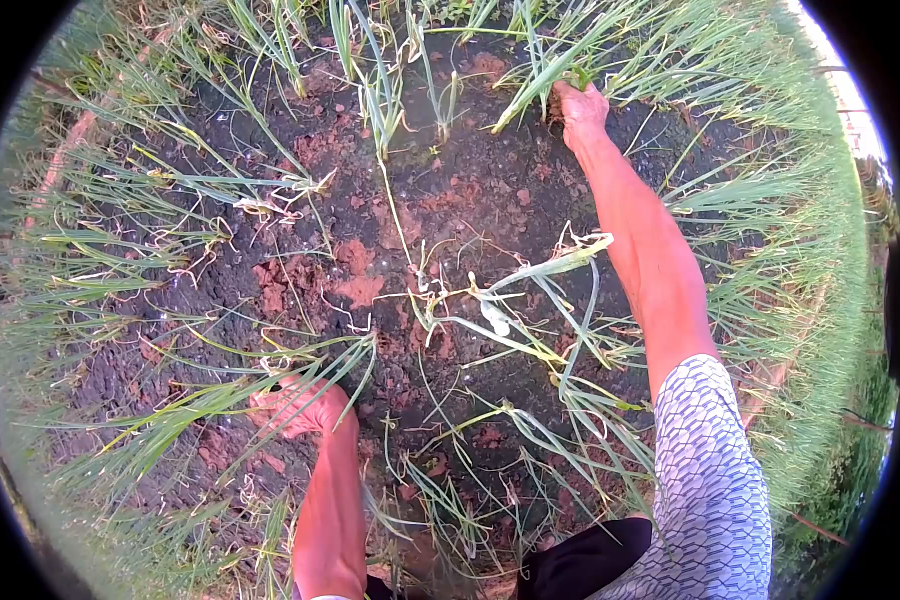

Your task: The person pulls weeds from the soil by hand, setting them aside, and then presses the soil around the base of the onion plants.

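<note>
My left hand is low over the soil at the lower left, under the long leaves of an onion plant. Its fingers are curled, and whatever they hold is hidden. Farther out at the upper right, my right hand reaches down to the ground at the foot of another onion plant. The fingers are closed, with a small broad-leaved green weed showing at them. Between my hands, a drooping onion plant with pale, dry parts leans over the soil.
Dark, damp soil with reddish clods lies between the plants. More onion plants stand at the top, and dense green leaves line the right side. A dark-clothed knee shows at the bottom.
</note>
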The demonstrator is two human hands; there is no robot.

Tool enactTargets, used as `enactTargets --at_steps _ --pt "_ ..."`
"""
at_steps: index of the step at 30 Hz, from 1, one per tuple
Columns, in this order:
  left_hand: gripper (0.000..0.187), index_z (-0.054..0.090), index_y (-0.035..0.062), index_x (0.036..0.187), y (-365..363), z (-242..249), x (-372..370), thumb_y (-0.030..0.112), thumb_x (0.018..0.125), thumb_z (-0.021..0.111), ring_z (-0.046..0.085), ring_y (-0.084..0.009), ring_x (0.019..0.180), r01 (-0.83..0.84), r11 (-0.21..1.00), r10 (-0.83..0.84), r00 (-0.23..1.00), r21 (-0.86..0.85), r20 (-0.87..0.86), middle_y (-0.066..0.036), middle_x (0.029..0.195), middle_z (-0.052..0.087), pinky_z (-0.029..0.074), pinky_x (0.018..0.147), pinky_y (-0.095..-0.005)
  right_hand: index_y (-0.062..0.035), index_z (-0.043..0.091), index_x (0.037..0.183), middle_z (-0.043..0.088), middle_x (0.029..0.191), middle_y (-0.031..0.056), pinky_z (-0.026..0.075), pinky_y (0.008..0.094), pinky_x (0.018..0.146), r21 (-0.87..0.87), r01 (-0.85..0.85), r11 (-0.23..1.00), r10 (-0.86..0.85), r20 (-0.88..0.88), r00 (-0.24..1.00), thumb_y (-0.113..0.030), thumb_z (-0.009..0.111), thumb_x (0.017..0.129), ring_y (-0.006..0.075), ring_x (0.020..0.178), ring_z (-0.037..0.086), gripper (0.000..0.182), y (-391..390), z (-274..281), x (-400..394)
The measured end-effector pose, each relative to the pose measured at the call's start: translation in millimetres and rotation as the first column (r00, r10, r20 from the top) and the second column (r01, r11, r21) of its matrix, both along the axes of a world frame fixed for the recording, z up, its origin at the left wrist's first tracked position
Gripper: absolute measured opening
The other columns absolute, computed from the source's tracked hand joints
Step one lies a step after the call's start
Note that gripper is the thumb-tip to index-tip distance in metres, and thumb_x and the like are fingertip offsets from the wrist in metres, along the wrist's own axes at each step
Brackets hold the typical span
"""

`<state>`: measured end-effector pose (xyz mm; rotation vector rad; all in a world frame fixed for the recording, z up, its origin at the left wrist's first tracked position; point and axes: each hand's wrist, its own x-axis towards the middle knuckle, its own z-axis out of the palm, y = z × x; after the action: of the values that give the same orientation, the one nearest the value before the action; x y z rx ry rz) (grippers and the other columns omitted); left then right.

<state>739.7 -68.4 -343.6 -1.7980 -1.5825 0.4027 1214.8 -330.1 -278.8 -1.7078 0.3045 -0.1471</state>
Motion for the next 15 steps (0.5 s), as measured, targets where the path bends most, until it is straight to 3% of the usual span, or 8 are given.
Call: enactTargets --at_steps 2,5,7,9,10,12,13,15 --pt "0.05 0.046 0.0033 0.13 0.6 0.9 1.6 0.039 0.095 0.043 0.048 -0.0335 0.12 0.003 1.0 -0.002 0.99 -0.003 0.142 -0.018 0.13 0.048 0.037 0.097 -0.0523 -0.0066 0.064 0.091 0.062 0.075 0.0033 0.046 0.0277 0.05 0.27 0.143 0.952 -0.159 0.04 0.986 0.001 0.07 0.072 0.0157 0.062 0.06 0.022 -1.7 6.2 -8.9" --pt "0.049 0.045 0.0032 0.13 -0.1 0.4 -1.8 0.038 0.096 0.041 0.049 -0.0336 0.117 0.019 1.0 -0.014 0.944 -0.012 0.331 -0.019 0.128 0.049 0.04 0.094 -0.0525 -0.0071 0.061 0.092 0.063 0.076 0.0036 0.044 0.0247 0.045 0.532 0.19 0.825 -0.215 -0.015 0.977 0.002 0.068 0.076 0.0143 0.061 0.06 0.02 -11.0 24.1 -40.9" --pt "0.047 0.046 0.0032 0.129 6.9 1.4 -2.6 0.037 0.096 0.042 0.05 -0.0334 0.116 0.001 0.998 0.019 0.955 -0.068 0.295 -0.019 0.127 0.05 0.041 0.093 -0.0526 -0.0088 0.06 0.092 0.065 0.079 0.0045 0.048 0.0222 0.049 0.643 -0.103 0.759 0.111 0.029 0.993 0.001 0.068 0.083 0.012 0.062 0.06 0.016 -24.0 36.9 -70.3" --pt "0.046 0.048 0.0032 0.128 14.2 4.7 1.2 0.036 0.095 0.045 0.051 -0.0328 0.116 -0.054 0.982 0.072 0.993 -0.178 0.092 -0.019 0.126 0.052 0.042 0.094 -0.0525 -0.0076 0.064 0.093 0.067 0.082 0.0062 0.05 0.0227 0.053 0.593 -0.262 0.762 0.32 0.007 0.947 -0.002 0.07 0.083 0.0117 0.064 0.062 0.013 -3.3 67.3 -115.5" --pt "0.046 0.049 0.0033 0.128 15.4 5.4 2.8 0.036 0.095 0.047 0.052 -0.0326 0.116 -0.086 0.969 0.086 0.996 -0.23 -0.009 -0.019 0.126 0.052 0.043 0.094 -0.0524 -0.0068 0.066 0.094 0.068 0.083 0.0064 0.051 0.0231 0.055 0.388 -0.461 0.798 0.482 0.047 0.875 -0.003 0.071 0.083 0.0113 0.066 0.063 0.013 4.4 71.9 -127.8" --pt "0.047 0.051 0.0032 0.126 14.4 6.4 -0.7 0.035 0.091 0.053 0.052 -0.0325 0.117 -0.109 0.965 0.03 0.95 -0.238 -0.311 -0.018 0.127 0.054 0.043 0.095 -0.0531 -0.0045 0.069 0.094 0.069 0.084 0.0058 0.053 0.0242 0.062 0.054 -0.721 0.691 0.717 0.076 0.693 -0.003 0.073 0.08 0.0111 0.071 0.064 0.014 25.2 81.8 -145.2" --pt "0.049 0.053 0.003 0.125 14.3 6.6 -1.7 0.036 0.088 0.058 0.052 -0.0326 0.118 -0.091 0.976 -0.021 0.867 -0.199 -0.498 -0.018 0.127 0.054 0.044 0.095 -0.0538 -0.0039 0.069 0.096 0.069 0.083 0.0032 0.053 0.0249 0.063 0.057 -0.77 0.635 0.765 0.092 0.638 -0.005 0.074 0.08 0.0095 0.073 0.063 0.016 37.5 86.0 -149.8" --pt "0.054 0.055 0.0027 0.123 9.0 6.5 -9.6 0.037 0.082 0.067 0.051 -0.0329 0.121 -0.036 0.989 -0.097 0.582 -0.145 -0.807 -0.018 0.129 0.055 0.045 0.097 -0.0553 -0.0056 0.069 0.097 0.07 0.083 0.007 0.054 0.0294 0.065 -0.187 -0.758 0.625 0.76 -0.075 0.646 -0.011 0.071 0.082 0.0158 0.071 0.065 0.016 61.9 80.3 -141.7"
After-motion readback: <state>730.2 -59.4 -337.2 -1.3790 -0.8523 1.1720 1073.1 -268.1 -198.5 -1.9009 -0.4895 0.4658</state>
